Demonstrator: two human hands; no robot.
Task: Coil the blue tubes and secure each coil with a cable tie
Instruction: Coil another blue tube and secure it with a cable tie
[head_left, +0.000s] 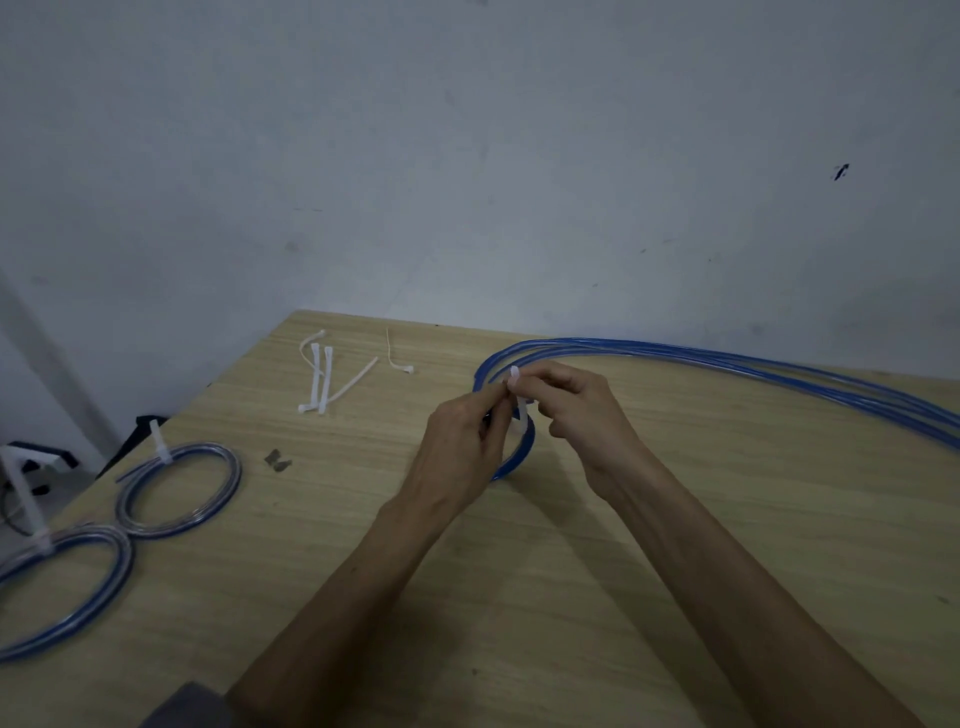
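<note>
My left hand (462, 441) and my right hand (576, 410) met over the far middle of the table (571, 597), fingers closed in a pinch on a white cable tie (521, 410). The tie ran around the blue tube (727, 361) where its strands bunched into a tight bend under my hands; from there the strands swept in a long arc toward the right edge of the table. I could not quite make out whether the tie's tail was already through its head, as my fingers hid that spot. At the left end of the table lay two finished coils, the nearer coil (67, 592) and the farther coil (179, 491), touching each other, each with a white tie standing up from it. Loose spare ties (322, 379) lay near the back edge.
</note>
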